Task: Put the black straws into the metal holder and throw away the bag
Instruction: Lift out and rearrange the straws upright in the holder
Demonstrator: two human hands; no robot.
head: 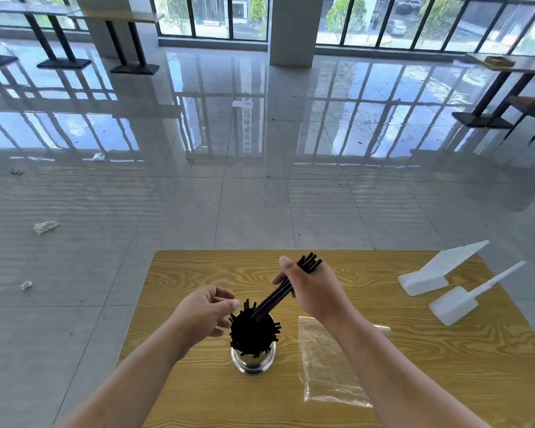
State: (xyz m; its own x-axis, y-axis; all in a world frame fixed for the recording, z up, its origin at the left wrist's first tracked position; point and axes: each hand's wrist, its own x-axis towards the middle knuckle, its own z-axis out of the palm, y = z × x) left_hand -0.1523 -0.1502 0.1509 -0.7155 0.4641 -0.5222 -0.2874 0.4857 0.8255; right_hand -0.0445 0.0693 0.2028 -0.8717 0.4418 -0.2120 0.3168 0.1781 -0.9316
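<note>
A yellow wood-grain bench [198, 267] stands on glossy grey tiled floor [136, 196]; right hand [314, 288], grip pinching thin black plastic straws [278, 296]; left hand [204, 310], fingers loosely spread.

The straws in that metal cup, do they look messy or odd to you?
Somewhat. The straws in the holder splay outward in all directions instead of standing neatly. The right hand holds another bunch slanting into the top. Crumpled paper scraps also litter the floor.

A glossy metal holder [253, 361] is seen on a matt wood-grain table [198, 273]; matt black straws [250, 332] fill it. At 3 o'clock, a clear, crinkled plastic bag [325, 366] lies flat.
</note>
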